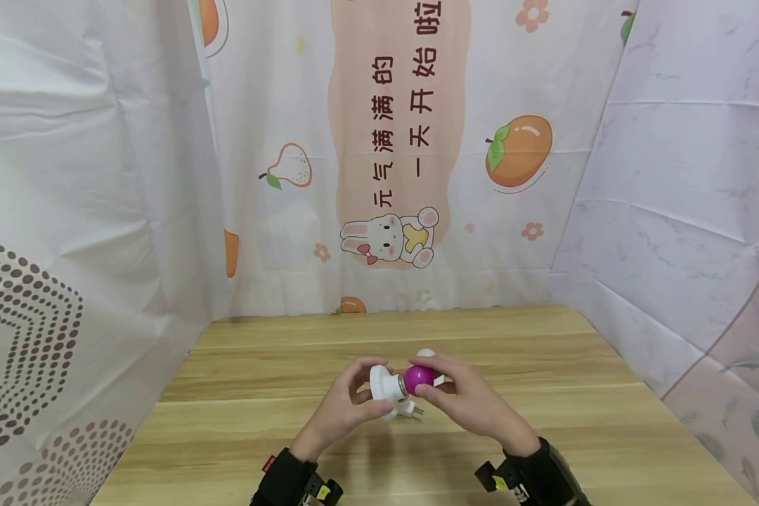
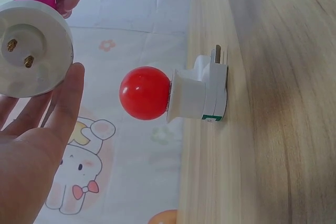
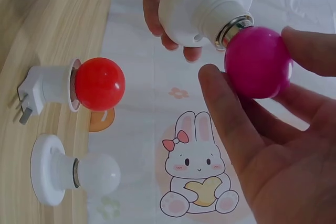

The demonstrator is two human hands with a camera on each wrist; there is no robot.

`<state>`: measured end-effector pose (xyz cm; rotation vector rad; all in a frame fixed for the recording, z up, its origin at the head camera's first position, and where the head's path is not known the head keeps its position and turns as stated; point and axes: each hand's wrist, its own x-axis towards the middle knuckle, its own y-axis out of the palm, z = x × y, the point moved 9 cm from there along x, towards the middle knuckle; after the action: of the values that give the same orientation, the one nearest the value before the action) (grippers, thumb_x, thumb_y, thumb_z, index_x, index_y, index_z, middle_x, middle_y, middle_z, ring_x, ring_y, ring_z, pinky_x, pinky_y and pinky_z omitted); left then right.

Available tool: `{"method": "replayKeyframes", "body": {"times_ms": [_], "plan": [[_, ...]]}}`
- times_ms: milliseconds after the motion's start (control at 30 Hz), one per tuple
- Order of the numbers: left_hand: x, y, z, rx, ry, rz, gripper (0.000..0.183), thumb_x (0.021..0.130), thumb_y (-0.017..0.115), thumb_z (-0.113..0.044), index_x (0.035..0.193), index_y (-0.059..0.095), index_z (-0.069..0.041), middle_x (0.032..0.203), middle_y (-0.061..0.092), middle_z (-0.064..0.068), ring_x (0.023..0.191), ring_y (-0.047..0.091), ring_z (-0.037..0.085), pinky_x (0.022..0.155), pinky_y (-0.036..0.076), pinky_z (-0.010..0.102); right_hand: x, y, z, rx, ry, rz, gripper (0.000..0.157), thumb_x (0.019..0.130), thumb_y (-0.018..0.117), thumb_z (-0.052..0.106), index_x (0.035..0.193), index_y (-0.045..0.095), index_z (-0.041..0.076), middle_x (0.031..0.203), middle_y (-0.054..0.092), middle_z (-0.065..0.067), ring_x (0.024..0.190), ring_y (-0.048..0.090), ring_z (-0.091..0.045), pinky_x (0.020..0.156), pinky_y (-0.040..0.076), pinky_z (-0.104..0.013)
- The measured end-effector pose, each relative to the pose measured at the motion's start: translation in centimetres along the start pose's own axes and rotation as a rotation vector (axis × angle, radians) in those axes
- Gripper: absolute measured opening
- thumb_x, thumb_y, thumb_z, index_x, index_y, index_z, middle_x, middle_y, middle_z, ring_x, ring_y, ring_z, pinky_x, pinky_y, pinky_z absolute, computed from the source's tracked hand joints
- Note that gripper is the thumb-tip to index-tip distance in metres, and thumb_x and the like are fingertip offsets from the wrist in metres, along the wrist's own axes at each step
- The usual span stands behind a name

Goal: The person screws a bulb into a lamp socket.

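My left hand (image 1: pixel 346 402) grips a round white lamp holder (image 1: pixel 384 384) by its wide base, held above the table. In the left wrist view two brass contacts show on the underside of that base. A magenta light bulb (image 3: pixel 258 62) sits at the socket's mouth, part of its metal screw base still showing. My right hand (image 1: pixel 474 399) pinches the bulb's globe between thumb and fingers. Below the hands stands a white plug-in socket (image 2: pixel 190 94) carrying a red bulb (image 2: pixel 145 93); that bulb is hidden in the head view.
A second round white lamp holder (image 3: pixel 48 169) with a white bulb (image 3: pixel 98 174) stands on the wooden table (image 1: pixel 259 372), beside the plug-in socket. Printed curtains (image 1: pixel 278 232) hang behind the table's back edge and along both sides.
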<state>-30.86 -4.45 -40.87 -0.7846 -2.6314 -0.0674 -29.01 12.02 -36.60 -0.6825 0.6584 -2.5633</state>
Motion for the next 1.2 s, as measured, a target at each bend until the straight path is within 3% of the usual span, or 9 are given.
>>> {"method": "replayKeyframes", "body": {"times_ms": [133,300,433,600,767,1000,1200], "plan": [[0.0,0.0,-0.1,0.006,0.008,0.0,0.055,0.092,0.075,-0.01,0.14,0.049,-0.006,0.139,0.049,0.031,0.126,0.054,0.026,0.098,0.053,0.034,0.1,0.0,-0.3,-0.007,0.054,-0.006,0.043,0.1,0.067,0.027,0.137,0.062,0.008,0.125,0.064,-0.009,0.106,0.061,-0.021,0.083,0.058,-0.027],[-0.1,-0.1,-0.1,0.015,0.001,-0.005,0.056,0.092,0.075,-0.011,0.141,0.048,-0.006,0.138,0.051,0.027,0.126,0.055,0.025,0.099,0.052,0.034,0.1,0.0,-0.2,-0.022,0.047,-0.017,0.044,0.1,0.066,0.026,0.139,0.06,0.006,0.126,0.063,-0.01,0.105,0.061,-0.021,0.081,0.058,-0.028],[-0.1,-0.1,-0.2,0.016,-0.007,-0.007,0.057,0.092,0.075,-0.012,0.142,0.048,-0.005,0.138,0.052,0.025,0.126,0.054,0.024,0.099,0.052,0.034,0.1,-0.1,0.3,-0.008,-0.024,-0.051,0.042,0.099,0.068,0.021,0.139,0.06,0.011,0.131,0.062,-0.008,0.108,0.062,-0.021,0.081,0.059,-0.031],[-0.1,-0.1,-0.3,0.014,-0.018,-0.006,0.058,0.093,0.075,-0.014,0.142,0.047,-0.004,0.139,0.052,0.023,0.126,0.054,0.025,0.101,0.051,0.034,-0.1,-0.3,1.7,0.002,-0.193,-0.099,0.027,0.095,0.072,0.012,0.122,0.069,0.016,0.129,0.062,-0.004,0.108,0.065,-0.021,0.077,0.06,-0.033],[-0.1,-0.2,-0.1,0.013,-0.035,-0.008,0.058,0.093,0.075,-0.014,0.142,0.046,-0.003,0.139,0.052,0.023,0.126,0.054,0.025,0.102,0.05,0.034,-0.3,-0.1,2.2,0.016,-0.272,-0.063,0.03,0.092,0.074,0.004,0.12,0.069,0.012,0.129,0.061,-0.006,0.109,0.064,-0.022,0.078,0.061,-0.034],[-0.1,-0.3,0.0,0.013,-0.032,-0.01,0.057,0.093,0.073,-0.012,0.142,0.046,-0.001,0.138,0.05,0.029,0.124,0.055,0.029,0.1,0.051,0.035,-0.2,0.1,1.9,0.045,-0.238,0.021,0.047,0.088,0.072,-0.011,0.13,0.064,0.008,0.135,0.056,-0.007,0.116,0.061,-0.024,0.083,0.06,-0.034],[-0.1,-0.2,-0.2,0.0,-0.002,0.004,0.056,0.094,0.072,-0.011,0.141,0.046,0.001,0.136,0.049,0.032,0.123,0.055,0.029,0.1,0.052,0.034,-0.2,0.2,1.7,0.046,-0.216,0.049,0.047,0.089,0.069,-0.012,0.132,0.063,0.007,0.136,0.055,-0.007,0.119,0.059,-0.023,0.085,0.059,-0.033]]}}
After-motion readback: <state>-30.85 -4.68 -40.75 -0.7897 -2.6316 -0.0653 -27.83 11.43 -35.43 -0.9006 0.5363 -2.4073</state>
